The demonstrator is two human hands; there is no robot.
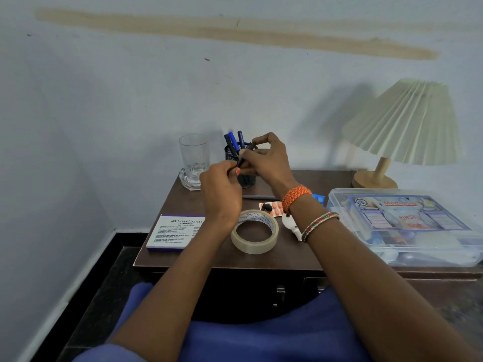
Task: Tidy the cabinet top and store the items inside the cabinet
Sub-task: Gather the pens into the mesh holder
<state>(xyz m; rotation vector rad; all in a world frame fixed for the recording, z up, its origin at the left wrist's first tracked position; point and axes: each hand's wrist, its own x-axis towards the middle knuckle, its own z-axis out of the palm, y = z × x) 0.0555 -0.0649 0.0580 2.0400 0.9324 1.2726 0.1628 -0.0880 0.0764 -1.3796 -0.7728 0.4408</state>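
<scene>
Both hands meet above the back of the dark wooden cabinet top (321, 254). My left hand (222, 189) grips the lower end of a black pen (244, 156), and my right hand (269, 158) pinches its upper end. Just behind them a black mesh pen holder (231, 152) stands with several blue and black pens in it. A roll of clear tape (254, 235) lies under my wrists. A Faber-Castell stamp pad box (175, 232) lies at the front left. An orange pill strip (273, 208) and a white object (291, 226) lie by my right wrist.
An empty drinking glass (194, 160) stands at the back left. A clear plastic first aid box (407, 226) fills the right side, with a pleated lamp (400, 126) behind it. A dark pen (258, 197) lies flat behind the tape. The cabinet door handle (281, 291) shows below the front edge.
</scene>
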